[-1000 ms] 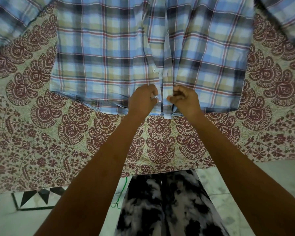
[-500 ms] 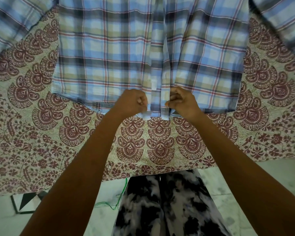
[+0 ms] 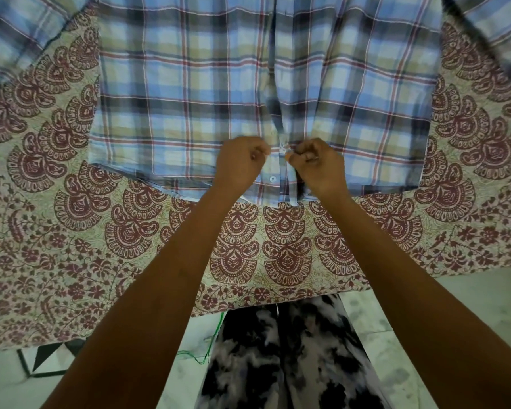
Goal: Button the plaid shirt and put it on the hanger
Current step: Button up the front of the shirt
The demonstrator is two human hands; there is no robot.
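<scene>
2 bare hands meet at the front opening of the plaid shirt [image 3: 189, 93], close to its hem. The shirt lies spread flat, front up, on a printed bedspread [image 3: 71, 231], filling the frame from 10 o'clock round to 2 o'clock, with its hem running across just above the centre. Its sleeves reach out toward the upper corners.

The left hand [image 3: 239, 166] is curled into a loose fist and pinches the left edge of the front opening between thumb and fingers. The right hand [image 3: 319, 166], at 3 o'clock of the left and just beside it, is clenched on the facing edge of the opening, its fingertips [image 3: 289, 154] pressed to the cloth. A narrow strip of the placket shows between the 2 hands. Whether a button sits inside either pinch cannot be told.

1 small pale button [image 3: 272, 178] shows on the placket at 6 o'clock of that gap, near the hem, unfastened and apart from both hands.

At 6 o'clock of the frame, black-and-white patterned trousers [image 3: 286, 358] stand against the bedspread's near edge, over a pale tiled floor [image 3: 396, 329].
</scene>
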